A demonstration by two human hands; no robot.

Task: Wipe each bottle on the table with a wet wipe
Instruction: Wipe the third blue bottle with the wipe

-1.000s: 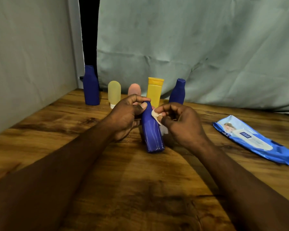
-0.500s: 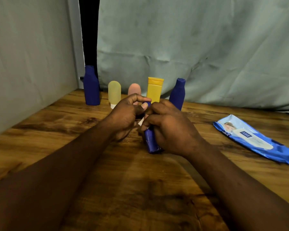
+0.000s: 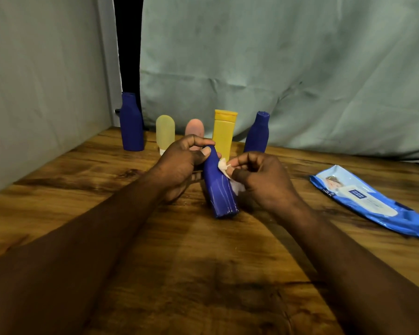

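1. I see bare, grained wooden worktop (image 3: 203,262) from 6 round to 9 o'clock. The glossy blue wipes pack (image 3: 370,201) lies flat at 3 o'clock. A row of bottles (image 3: 224,131) stands along the back edge at 11 to 12 o'clock, just before the creased cloth (image 3: 276,68).
2. At centre, the left hand (image 3: 182,165) curls round the neck of the smooth dark blue bottle (image 3: 219,189), which is tilted with its top toward 11 o'clock. The right hand (image 3: 264,180) pinches a crumpled white wet wipe (image 3: 224,166) against its shoulder.
3. The left hand half hides the pink bottle (image 3: 195,128). I cannot tell whether the held bottle's base touches the wood.
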